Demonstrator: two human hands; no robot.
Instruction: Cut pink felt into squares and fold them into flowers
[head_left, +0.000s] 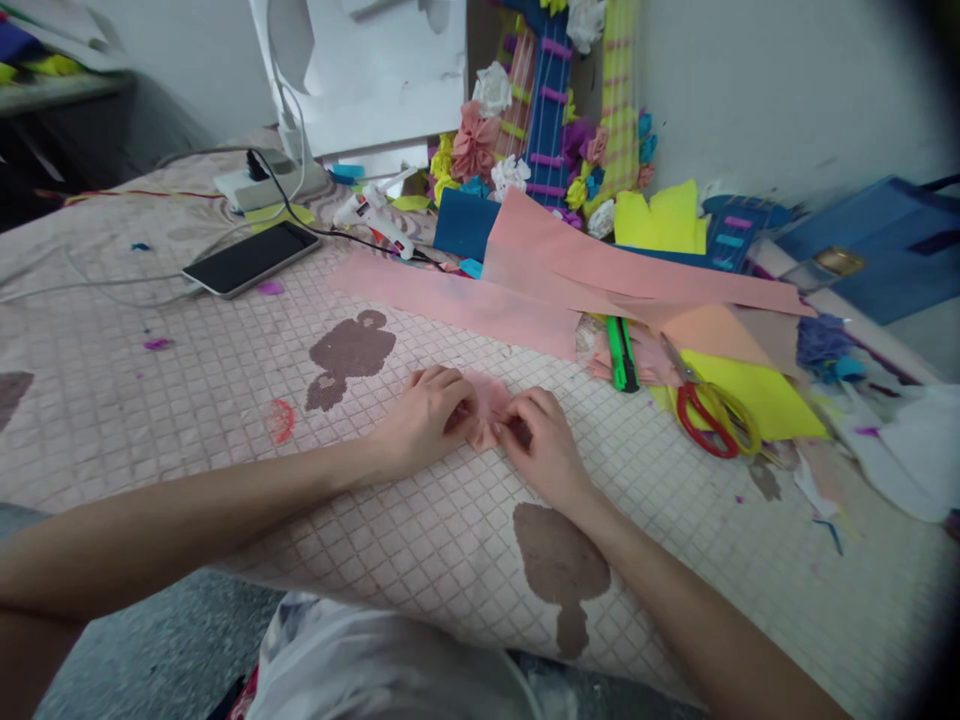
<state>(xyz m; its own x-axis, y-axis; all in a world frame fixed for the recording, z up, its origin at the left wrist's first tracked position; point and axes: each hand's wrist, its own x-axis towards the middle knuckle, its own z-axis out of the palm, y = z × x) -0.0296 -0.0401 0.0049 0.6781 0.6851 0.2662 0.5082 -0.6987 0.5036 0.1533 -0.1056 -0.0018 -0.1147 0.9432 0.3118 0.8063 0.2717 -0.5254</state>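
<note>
A small gathered piece of pink crepe paper (489,402) lies on the quilted pink bed cover (187,400) in front of me. My left hand (427,415) pinches its left side with curled fingers. My right hand (541,442) grips its right side, fingers bent and pressed together. Both hands rest on the cover with the paper bunched between them.
Long pink paper sheets (570,275) lie behind the hands. A green cutter (621,352), red-handled scissors (709,405) and yellow paper (757,395) sit at the right. A glue gun (375,215), phone (251,257) and power strip (259,183) lie at the back left. A flower-covered paper decoration (547,110) leans on the wall.
</note>
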